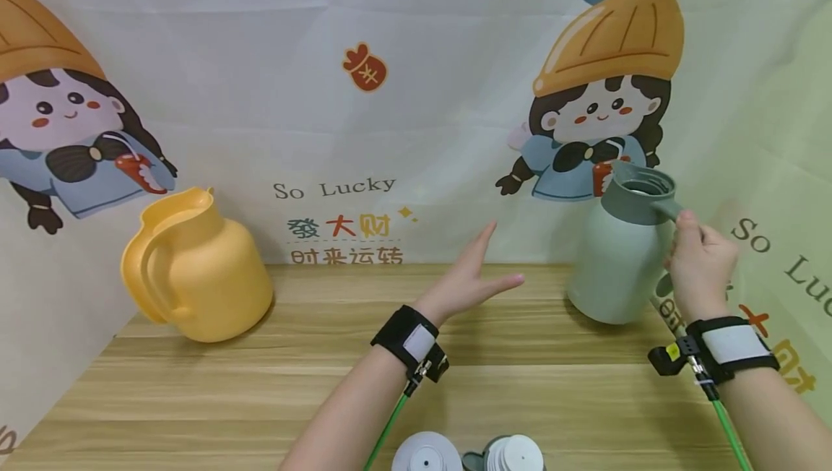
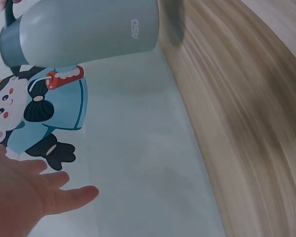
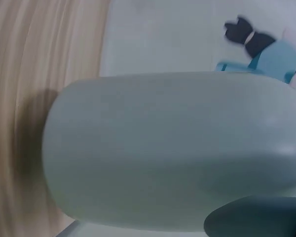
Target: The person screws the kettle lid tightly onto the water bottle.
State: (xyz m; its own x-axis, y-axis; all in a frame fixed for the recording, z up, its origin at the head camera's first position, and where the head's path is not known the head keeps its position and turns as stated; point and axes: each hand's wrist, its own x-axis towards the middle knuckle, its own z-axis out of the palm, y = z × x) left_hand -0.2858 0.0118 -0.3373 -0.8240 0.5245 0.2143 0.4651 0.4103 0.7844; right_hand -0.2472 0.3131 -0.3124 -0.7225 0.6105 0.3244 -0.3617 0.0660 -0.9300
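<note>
My right hand point(image 1: 702, 265) grips the handle of a pale green vacuum jug point(image 1: 617, 261) at the right. The jug leans slightly, and its grey-green collar has an uncovered mouth with threads inside. In the right wrist view the jug's body point(image 3: 167, 143) fills most of the picture, with the lower end of the handle point(image 3: 256, 217) at bottom right. My left hand point(image 1: 464, 283) is held out left of the jug, thumb and fingers spread, holding nothing. The left wrist view shows this hand point(image 2: 27, 195) apart from the jug point(image 2: 89, 34), which bears the letters ASD.
A yellow jug point(image 1: 214, 276) stands at the left of the wooden table point(image 1: 312, 363). At the near edge lie a round white lid point(image 1: 422, 453) and a white-and-grey stopper point(image 1: 516, 453), both cut off by the frame. A printed cloth point(image 1: 442, 117) hangs behind.
</note>
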